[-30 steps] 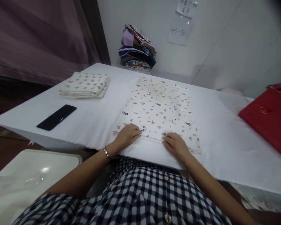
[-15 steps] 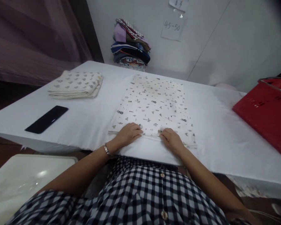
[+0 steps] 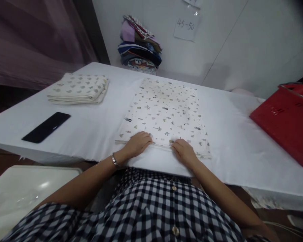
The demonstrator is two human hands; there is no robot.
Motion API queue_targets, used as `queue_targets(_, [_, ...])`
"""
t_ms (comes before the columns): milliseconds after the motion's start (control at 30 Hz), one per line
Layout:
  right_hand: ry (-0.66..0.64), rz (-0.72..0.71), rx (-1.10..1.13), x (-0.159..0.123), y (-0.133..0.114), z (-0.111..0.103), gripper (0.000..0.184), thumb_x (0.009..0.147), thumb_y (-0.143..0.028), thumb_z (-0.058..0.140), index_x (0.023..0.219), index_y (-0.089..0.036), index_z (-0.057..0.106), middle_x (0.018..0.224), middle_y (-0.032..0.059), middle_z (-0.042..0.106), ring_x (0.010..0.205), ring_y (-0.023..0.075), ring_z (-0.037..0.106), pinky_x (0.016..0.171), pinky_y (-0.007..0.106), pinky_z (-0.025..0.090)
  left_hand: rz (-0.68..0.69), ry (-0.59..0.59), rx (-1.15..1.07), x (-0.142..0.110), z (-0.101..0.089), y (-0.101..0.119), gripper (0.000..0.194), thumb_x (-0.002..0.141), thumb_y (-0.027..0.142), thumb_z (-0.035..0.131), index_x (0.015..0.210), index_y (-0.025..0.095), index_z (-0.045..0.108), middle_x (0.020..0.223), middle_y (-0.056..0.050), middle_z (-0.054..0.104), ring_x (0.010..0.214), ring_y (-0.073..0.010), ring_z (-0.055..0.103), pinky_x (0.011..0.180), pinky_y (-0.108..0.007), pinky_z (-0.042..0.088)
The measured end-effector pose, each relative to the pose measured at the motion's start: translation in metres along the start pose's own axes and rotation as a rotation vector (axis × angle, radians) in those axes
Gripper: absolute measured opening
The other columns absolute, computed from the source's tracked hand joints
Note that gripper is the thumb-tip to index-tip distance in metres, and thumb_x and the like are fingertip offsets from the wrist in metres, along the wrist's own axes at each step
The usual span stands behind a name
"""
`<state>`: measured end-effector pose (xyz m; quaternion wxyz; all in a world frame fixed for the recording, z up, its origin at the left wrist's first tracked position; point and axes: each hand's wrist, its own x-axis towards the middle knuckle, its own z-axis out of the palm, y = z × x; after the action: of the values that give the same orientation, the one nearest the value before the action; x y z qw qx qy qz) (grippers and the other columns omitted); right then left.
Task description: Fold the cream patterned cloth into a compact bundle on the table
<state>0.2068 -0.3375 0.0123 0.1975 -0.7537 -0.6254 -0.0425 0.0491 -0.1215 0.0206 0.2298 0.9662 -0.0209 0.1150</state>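
Note:
A cream patterned cloth [image 3: 166, 111] lies flat on the white table [image 3: 96, 124], folded into a long rectangle running away from me. My left hand [image 3: 137, 144] rests on its near edge with the fingers curled and pinching the hem. My right hand [image 3: 183, 151] grips the same near edge a little to the right, fingers closed on the fabric. A bracelet sits on my left wrist.
A folded cream cloth [image 3: 77, 89] lies at the far left, with a black phone [image 3: 45, 127] nearer me. A pile of folded clothes [image 3: 140, 45] leans on the back wall. A red basket [image 3: 290, 117] stands at the right. A white surface [image 3: 22, 195] sits lower left.
The view has shifted slightly right and down. Both hands stay on the cloth's near edge and have drawn a little closer together.

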Motion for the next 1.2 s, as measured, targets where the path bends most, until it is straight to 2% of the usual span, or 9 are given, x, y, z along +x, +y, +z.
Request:
queue_targets(233, [-0.005, -0.037, -0.055, -0.004, -0.001, 0.002, 0.028, 0.094, -0.022, 0.037, 0.087, -0.017, 0.064, 0.089, 0.01, 0.062, 0.084, 0.021, 0.052, 0.073, 0.034, 0.043, 0.009, -0.021, 0.033, -0.001, 0.0, 0.002, 0.029, 0.095, 0.027, 0.033, 0.088, 0.017, 0.059, 0.09, -0.006, 0.059, 0.088, -0.0185, 0.048, 0.082, -0.034, 0.039])
queue_targets(500, [-0.058, 0.024, -0.038, -0.006, -0.002, 0.005, 0.031, 0.095, -0.025, 0.035, 0.09, -0.019, 0.065, 0.088, 0.0074, 0.063, 0.084, 0.0207, 0.052, 0.073, 0.034, 0.042, 0.026, -0.039, 0.02, -0.003, 0.002, 0.0, 0.029, 0.095, 0.027, 0.033, 0.088, 0.016, 0.059, 0.089, -0.007, 0.058, 0.087, -0.0184, 0.048, 0.081, -0.033, 0.038])
queue_targets(667, [-0.05, -0.017, -0.072, -0.008, -0.002, 0.004, 0.031, 0.095, -0.024, 0.035, 0.093, -0.017, 0.065, 0.09, 0.0084, 0.063, 0.086, 0.0213, 0.052, 0.075, 0.034, 0.042, 0.033, -0.036, 0.019, -0.004, 0.002, -0.001, 0.029, 0.095, 0.027, 0.034, 0.088, 0.016, 0.059, 0.089, -0.006, 0.059, 0.087, -0.0184, 0.048, 0.081, -0.033, 0.038])
queue_targets(867, [0.0, -0.09, -0.046, -0.012, 0.0, 0.002, 0.022, 0.092, -0.03, 0.046, 0.098, -0.017, 0.063, 0.096, 0.0107, 0.062, 0.088, 0.0222, 0.053, 0.076, 0.035, 0.044, 0.055, -0.045, 0.039, -0.011, 0.002, -0.006, 0.022, 0.089, 0.036, 0.049, 0.096, 0.018, 0.06, 0.097, -0.006, 0.06, 0.093, -0.0201, 0.05, 0.083, -0.035, 0.039])
queue_targets(1033, [0.061, -0.11, -0.085, -0.02, 0.001, 0.002, 0.022, 0.091, -0.019, 0.044, 0.105, -0.019, 0.061, 0.095, 0.0082, 0.064, 0.084, 0.0206, 0.055, 0.073, 0.034, 0.047, 0.069, 0.027, 0.136, -0.019, -0.003, -0.01, 0.017, 0.09, 0.027, 0.047, 0.097, 0.019, 0.061, 0.097, -0.006, 0.061, 0.091, -0.019, 0.051, 0.081, -0.034, 0.042])
queue_targets(1200, [0.137, -0.148, -0.111, -0.047, 0.024, -0.005, 0.037, 0.09, -0.013, 0.041, 0.125, -0.022, 0.051, 0.113, 0.0082, 0.062, 0.101, 0.021, 0.056, 0.086, 0.036, 0.048, 0.063, 0.06, 0.237, -0.033, -0.018, -0.014, 0.03, 0.085, 0.011, 0.039, 0.102, 0.021, 0.062, 0.101, -0.004, 0.063, 0.091, -0.0177, 0.054, 0.082, -0.033, 0.045])
